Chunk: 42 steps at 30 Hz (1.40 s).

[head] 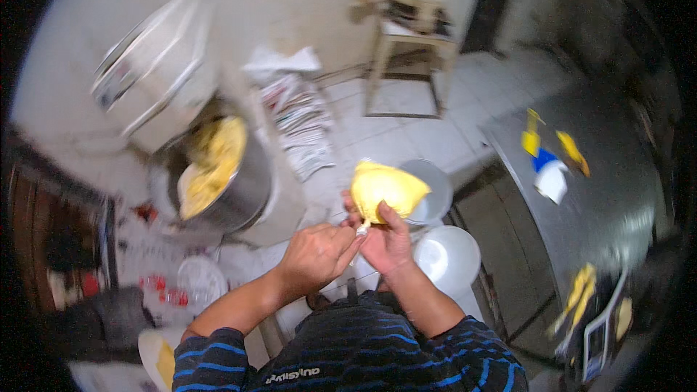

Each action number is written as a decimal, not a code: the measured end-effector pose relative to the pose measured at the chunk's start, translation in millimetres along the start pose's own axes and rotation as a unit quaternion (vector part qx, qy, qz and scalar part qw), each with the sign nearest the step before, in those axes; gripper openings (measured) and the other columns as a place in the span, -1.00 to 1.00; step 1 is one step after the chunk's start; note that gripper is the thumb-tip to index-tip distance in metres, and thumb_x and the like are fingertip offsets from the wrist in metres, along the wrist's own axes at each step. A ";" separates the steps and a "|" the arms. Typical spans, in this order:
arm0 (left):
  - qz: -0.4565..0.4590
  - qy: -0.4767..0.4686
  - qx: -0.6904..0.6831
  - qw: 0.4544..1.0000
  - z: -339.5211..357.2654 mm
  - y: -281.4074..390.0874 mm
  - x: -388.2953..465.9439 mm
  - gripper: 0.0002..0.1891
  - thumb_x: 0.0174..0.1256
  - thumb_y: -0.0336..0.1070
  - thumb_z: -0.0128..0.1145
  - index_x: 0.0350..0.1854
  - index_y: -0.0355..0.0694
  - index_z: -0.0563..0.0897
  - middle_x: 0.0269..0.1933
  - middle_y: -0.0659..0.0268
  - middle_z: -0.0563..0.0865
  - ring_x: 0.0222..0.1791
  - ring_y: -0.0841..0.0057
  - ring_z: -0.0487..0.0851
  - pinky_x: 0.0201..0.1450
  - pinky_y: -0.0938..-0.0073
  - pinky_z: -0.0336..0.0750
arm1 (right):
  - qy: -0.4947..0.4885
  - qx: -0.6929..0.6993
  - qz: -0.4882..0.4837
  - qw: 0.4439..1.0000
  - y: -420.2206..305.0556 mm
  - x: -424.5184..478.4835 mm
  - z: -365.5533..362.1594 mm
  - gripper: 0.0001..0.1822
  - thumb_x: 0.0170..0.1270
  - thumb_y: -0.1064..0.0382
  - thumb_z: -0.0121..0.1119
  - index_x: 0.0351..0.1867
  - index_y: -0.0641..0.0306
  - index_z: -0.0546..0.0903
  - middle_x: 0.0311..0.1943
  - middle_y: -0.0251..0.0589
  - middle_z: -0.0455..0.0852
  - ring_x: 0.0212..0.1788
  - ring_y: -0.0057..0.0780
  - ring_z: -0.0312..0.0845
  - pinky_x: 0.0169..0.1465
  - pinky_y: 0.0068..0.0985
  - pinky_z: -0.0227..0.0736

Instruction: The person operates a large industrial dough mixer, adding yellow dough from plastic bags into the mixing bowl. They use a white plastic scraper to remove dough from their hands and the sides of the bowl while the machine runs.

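A clear plastic bag packed with soft yellow paste point(387, 190) is held up in front of me, its neck pointing down towards my body. The palm and fingers of my right hand point(387, 245) cradle its lower side, with the thumb pressed against it. Between the thumb and fingers of my left hand point(324, 253) is the twisted neck of the bag point(363, 227). Whether the neck is tied cannot be told. Below and beyond the bag stand two pale plastic buckets, a nearer one point(449, 258) and a farther one point(435, 188) partly hidden by the bag.
At left, a steel mixing bowl point(253, 185) holds a yellow mass point(218, 166) beneath a white machine head point(163, 60). Stacked sacks point(299, 120) lie beside it. A stool point(416, 41) bears blurred objects. The metal table point(599, 190) at right carries yellow, blue and white items point(544, 163).
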State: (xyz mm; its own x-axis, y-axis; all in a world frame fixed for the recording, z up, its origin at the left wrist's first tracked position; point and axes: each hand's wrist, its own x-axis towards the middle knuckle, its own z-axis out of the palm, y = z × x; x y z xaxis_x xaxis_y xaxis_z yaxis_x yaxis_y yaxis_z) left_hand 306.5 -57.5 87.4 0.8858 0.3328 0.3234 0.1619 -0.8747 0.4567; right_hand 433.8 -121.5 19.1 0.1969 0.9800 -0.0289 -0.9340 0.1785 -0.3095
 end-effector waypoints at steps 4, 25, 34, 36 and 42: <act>-0.145 0.094 0.001 0.985 -25.0 -44.5 -95.7 -0.78 0.24 -0.26 0.07 -0.50 -0.28 0.46 -0.57 0.09 0.55 -0.53 0.13 0.55 -0.44 0.17 0.42 | -0.036 -0.033 0.084 0.995 79.7 38.6 37.5 -0.49 0.15 0.26 0.18 0.13 0.36 0.35 -0.11 -0.08 0.56 -0.26 -0.46 0.49 -0.08 -0.44 0.38; -0.465 0.043 0.022 0.884 -86.1 -296.0 -208.3 -0.65 0.36 -0.13 -0.14 -0.47 -0.28 0.52 -0.57 -0.06 0.58 -0.51 -0.02 0.58 -0.40 0.04 0.45 | 0.182 -0.048 0.455 0.870 345.1 297.9 34.6 -0.69 0.31 0.03 0.01 -0.59 -0.04 0.30 -0.78 -0.53 0.06 -0.77 -0.67 -0.08 -0.68 -0.65 -0.12; -0.552 -0.051 -0.035 0.832 -94.2 -341.1 -194.1 -0.55 0.40 -0.04 -0.28 -0.43 -0.29 0.55 -0.53 -0.08 0.60 -0.47 -0.02 0.60 -0.35 0.02 0.45 | 0.261 -0.056 0.503 0.822 385.8 378.8 -24.1 -0.75 0.16 0.12 0.22 -0.48 0.00 0.35 -0.67 -0.53 0.16 -0.73 -0.72 -0.05 -0.70 -0.72 -0.08; -0.571 -0.065 -0.041 0.817 -96.0 -343.4 -188.5 -0.54 0.40 -0.04 -0.28 -0.44 -0.30 0.55 -0.53 -0.08 0.60 -0.46 -0.02 0.60 -0.34 0.01 0.45 | 0.236 -0.098 0.484 0.837 386.5 383.8 -18.8 -0.75 0.17 0.11 0.21 -0.47 0.01 0.34 -0.68 -0.53 0.14 -0.73 -0.71 -0.06 -0.69 -0.70 -0.11; -0.555 -0.107 -0.043 0.824 -100.1 -353.8 -188.7 -0.56 0.39 -0.07 -0.26 -0.42 -0.31 0.57 -0.48 -0.09 0.61 -0.39 0.01 0.62 -0.30 0.03 0.46 | 0.220 -0.165 0.468 0.840 391.0 390.9 -20.3 -0.83 0.28 0.11 -0.13 -0.48 -0.03 0.27 -0.73 -0.48 0.09 -0.73 -0.61 -0.03 -0.65 -0.59 -0.09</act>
State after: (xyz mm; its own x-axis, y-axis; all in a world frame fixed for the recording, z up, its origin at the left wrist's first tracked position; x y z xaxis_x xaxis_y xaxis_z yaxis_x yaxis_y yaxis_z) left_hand 38.5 224.4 -52.2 0.2704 0.8331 -0.4825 0.9010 -0.0425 0.4317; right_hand 151.6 329.6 -132.4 -0.4187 0.5379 -0.7316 -0.6227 -0.7565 -0.1998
